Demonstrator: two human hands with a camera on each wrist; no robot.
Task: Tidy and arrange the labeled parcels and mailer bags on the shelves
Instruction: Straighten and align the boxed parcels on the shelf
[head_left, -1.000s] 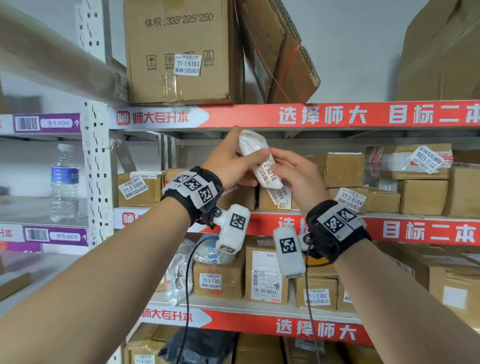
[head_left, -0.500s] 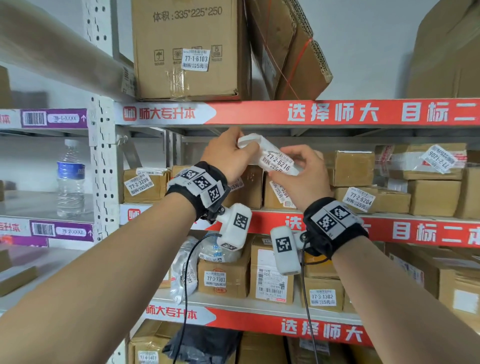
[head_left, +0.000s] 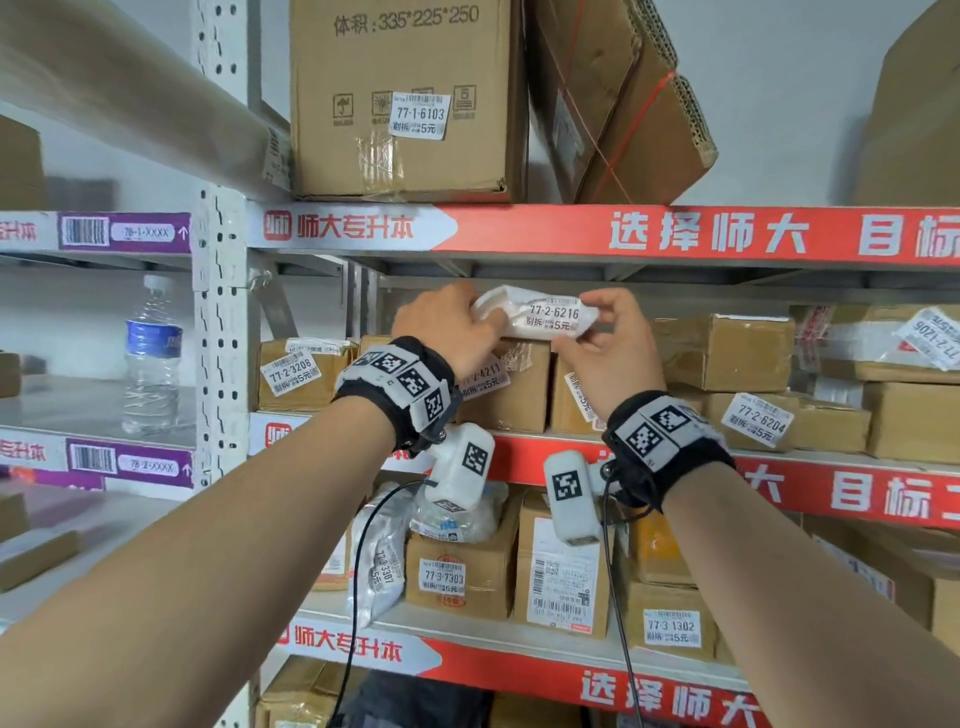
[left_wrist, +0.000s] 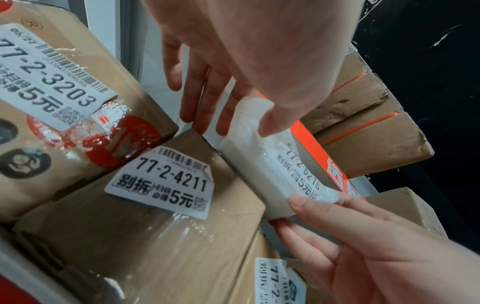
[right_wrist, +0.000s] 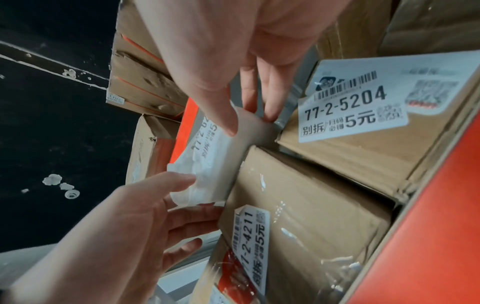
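A: While both hands are up at the middle shelf (head_left: 649, 449), what's each one doing?

B: Left hand (head_left: 441, 325) pinches the left end of the white mailer bag (head_left: 540, 319), thumb on top, fingers behind. Right hand (head_left: 615, 353) pinches the right end the same way.

A: Where's the bag?

B: Lying flat, label 77-2-6216 facing out, right on top of the cardboard box (head_left: 511, 384) labeled 77-2-4211, just under the upper shelf's front edge (head_left: 597, 234). Can't tell if it's resting on the box or just held touching it.

A: Neighbours?

B: Box 77-2-3208 (head_left: 298, 371) towards the shelf's left end, box 77-2-6204 (head_left: 779, 423) to the right. Water bottle (head_left: 153, 358) on the next bay left.
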